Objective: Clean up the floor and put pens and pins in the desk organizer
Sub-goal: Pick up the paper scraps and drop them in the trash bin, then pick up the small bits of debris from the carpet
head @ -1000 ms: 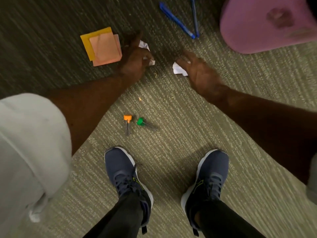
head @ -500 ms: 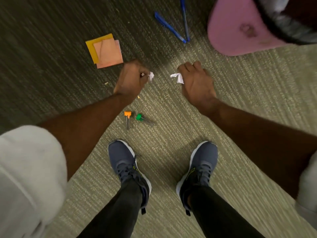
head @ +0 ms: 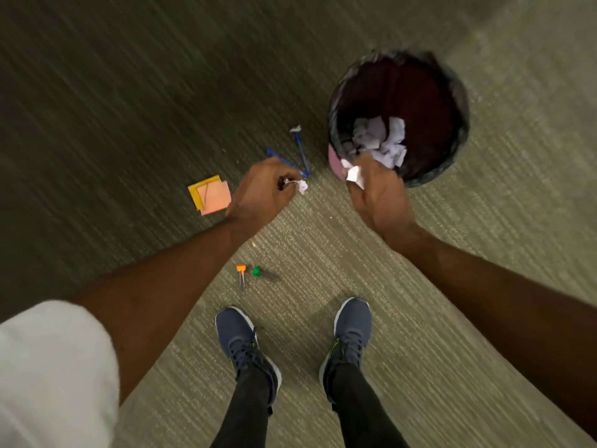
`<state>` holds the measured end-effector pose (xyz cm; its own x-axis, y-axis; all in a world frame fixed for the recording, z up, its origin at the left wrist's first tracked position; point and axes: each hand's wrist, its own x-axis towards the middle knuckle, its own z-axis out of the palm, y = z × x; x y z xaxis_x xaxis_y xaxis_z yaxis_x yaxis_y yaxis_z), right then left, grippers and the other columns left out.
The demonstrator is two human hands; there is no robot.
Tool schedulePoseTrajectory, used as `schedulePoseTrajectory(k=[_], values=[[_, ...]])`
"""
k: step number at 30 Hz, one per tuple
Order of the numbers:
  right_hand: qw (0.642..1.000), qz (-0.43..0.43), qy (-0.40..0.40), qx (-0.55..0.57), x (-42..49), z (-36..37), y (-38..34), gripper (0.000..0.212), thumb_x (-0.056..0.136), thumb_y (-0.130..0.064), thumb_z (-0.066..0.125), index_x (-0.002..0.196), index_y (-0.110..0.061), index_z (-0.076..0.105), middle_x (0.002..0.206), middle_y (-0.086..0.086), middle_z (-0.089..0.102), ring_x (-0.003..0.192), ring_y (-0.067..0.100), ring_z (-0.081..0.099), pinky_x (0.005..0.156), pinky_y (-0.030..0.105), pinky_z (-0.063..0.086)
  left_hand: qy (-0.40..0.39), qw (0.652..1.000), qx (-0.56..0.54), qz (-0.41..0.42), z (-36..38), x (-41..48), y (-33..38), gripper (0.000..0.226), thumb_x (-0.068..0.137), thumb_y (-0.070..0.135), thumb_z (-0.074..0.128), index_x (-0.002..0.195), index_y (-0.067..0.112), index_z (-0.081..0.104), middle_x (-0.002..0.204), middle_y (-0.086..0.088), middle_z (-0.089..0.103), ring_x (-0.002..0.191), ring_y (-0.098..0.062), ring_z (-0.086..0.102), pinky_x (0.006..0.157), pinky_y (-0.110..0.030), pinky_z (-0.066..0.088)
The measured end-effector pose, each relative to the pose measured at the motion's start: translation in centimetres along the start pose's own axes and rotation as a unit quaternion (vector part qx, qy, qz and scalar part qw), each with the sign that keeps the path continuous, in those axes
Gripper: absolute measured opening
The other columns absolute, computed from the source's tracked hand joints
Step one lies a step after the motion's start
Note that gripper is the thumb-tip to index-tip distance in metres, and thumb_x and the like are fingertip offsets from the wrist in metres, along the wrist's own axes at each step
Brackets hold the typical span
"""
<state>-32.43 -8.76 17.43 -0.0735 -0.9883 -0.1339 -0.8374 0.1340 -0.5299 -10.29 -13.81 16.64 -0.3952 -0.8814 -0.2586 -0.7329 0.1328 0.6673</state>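
My left hand (head: pixel 261 190) is closed on a small crumpled white paper scrap (head: pixel 301 185), held above the carpet just below two blue pens (head: pixel 298 153). My right hand (head: pixel 378 192) grips another white paper scrap (head: pixel 354 174) at the near rim of the pink waste bin (head: pixel 334 156), which holds several crumpled papers (head: pixel 382 140). An orange push pin (head: pixel 241 269) and a green push pin (head: pixel 256 271) lie on the carpet in front of my shoes. A tiny white scrap (head: pixel 295 128) lies at the far end of one pen.
Orange and yellow sticky notes (head: pixel 211 195) lie on the carpet left of my left hand. My two dark blue shoes (head: pixel 240 342) stand at the bottom centre. The bin has a dark liner (head: pixel 458 101). No desk organizer is in view.
Both hands closed on the paper scraps and lifted them off the carpet. I have straightened up, and the bin's open top has come into view by my right hand.
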Motion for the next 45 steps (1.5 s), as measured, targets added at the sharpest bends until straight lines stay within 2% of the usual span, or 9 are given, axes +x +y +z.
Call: schedulePoseTrajectory(k=[7,12,19,24,27,32,38,43,45], values=[[0.932,0.284,0.007,0.225,3.3,-6.3,3.3,0.027,0.092,-0.021,0.067,0.116,-0.012,0.058,0.093,0.005,0.067,0.076,0.024,0.070,0.075,0.044,0.062,0.073,0.993,-0.084,-0.038,1.3,5.9,9.1,0.020,0.086,0.022,0.073,0.103,0.014,0.076,0.095,-0.002,0.073,0.075,-0.008,0.061,0.069,-0.013,0.044],[0.861,0.366,-0.007,0.352,4.5,-7.6,4.2,0.047,0.081,-0.015,0.079,0.116,-0.016,0.048,0.115,0.012,0.061,0.085,0.024,0.070,0.076,0.043,0.063,0.109,0.974,-0.157,-0.121,3.7,8.5,13.3,0.032,0.087,0.024,0.073,0.112,0.005,0.072,0.105,-0.009,0.074,0.097,-0.019,0.068,0.090,-0.031,0.054],[0.923,0.298,0.008,0.245,2.9,-7.5,5.4,0.059,0.082,-0.028,0.077,0.134,-0.019,0.051,0.112,-0.007,0.060,0.107,0.019,0.064,0.091,0.045,0.058,0.076,0.977,-0.139,-0.140,5.7,7.2,14.4,0.053,0.093,0.033,0.066,0.138,0.005,0.054,0.138,-0.013,0.057,0.128,-0.024,0.054,0.103,-0.033,0.045],[0.969,0.187,0.020,0.160,1.2,-6.5,4.7,0.035,0.088,-0.022,0.067,0.122,-0.017,0.060,0.121,0.000,0.065,0.090,0.014,0.069,0.086,0.039,0.058,0.107,0.977,-0.135,-0.125,5.3,4.4,11.2,0.046,0.093,0.025,0.066,0.134,0.003,0.057,0.127,-0.014,0.064,0.114,-0.022,0.061,0.097,-0.031,0.050],[0.982,0.117,0.020,0.149,0.3,-5.2,2.8,0.021,0.092,-0.013,0.063,0.113,-0.012,0.065,0.109,-0.003,0.067,0.079,0.008,0.066,0.075,0.018,0.055,0.132,0.974,-0.129,-0.135,5.1,2.2,8.2,0.039,0.092,0.022,0.067,0.126,0.003,0.062,0.119,-0.013,0.068,0.107,-0.019,0.062,0.088,-0.022,0.046],[0.988,0.040,-0.028,0.143,0.2,-1.0,-1.1,0.011,0.091,-0.012,0.063,0.100,-0.013,0.068,0.093,-0.001,0.071,0.081,0.012,0.068,0.078,0.027,0.056,0.144,0.969,-0.105,-0.173,4.6,-1.6,1.6,0.035,0.090,0.022,0.068,0.119,0.004,0.066,0.110,-0.015,0.070,0.103,-0.024,0.065,0.090,-0.032,0.052],[0.991,0.020,-0.061,0.117,2.6,6.2,-3.7,0.011,0.087,-0.014,0.061,0.094,-0.015,0.070,0.085,-0.002,0.072,0.075,0.011,0.067,0.077,0.031,0.058,0.155,0.945,-0.144,-0.251,5.4,-4.0,-8.0,0.037,0.082,0.021,0.058,0.112,0.002,0.070,0.100,-0.018,0.072,0.095,-0.032,0.068,0.089,-0.037,0.056],[0.990,0.065,-0.075,0.097,4.9,12.5,-3.4,0.017,0.084,-0.015,0.057,0.092,-0.015,0.072,0.082,0.003,0.073,0.075,0.017,0.069,0.074,0.030,0.059,0.157,0.937,-0.142,-0.279,6.4,-5.5,-14.3,0.027,0.086,-0.006,0.057,0.110,-0.005,0.069,0.098,-0.018,0.069,0.083,-0.013,0.059,0.076,-0.007,0.045],[0.993,0.071,-0.077,0.059,6.4,15.0,-2.3,0.024,0.081,-0.020,0.051,0.092,-0.016,0.072,0.082,0.002,0.073,0.071,0.016,0.068,0.071,0.031,0.058,0.180,0.930,-0.138,-0.289,7.3,-5.8,-17.6,0.024,0.084,-0.001,0.059,0.105,-0.002,0.071,0.098,-0.017,0.069,0.088,-0.017,0.063,0.085,-0.018,0.053]])
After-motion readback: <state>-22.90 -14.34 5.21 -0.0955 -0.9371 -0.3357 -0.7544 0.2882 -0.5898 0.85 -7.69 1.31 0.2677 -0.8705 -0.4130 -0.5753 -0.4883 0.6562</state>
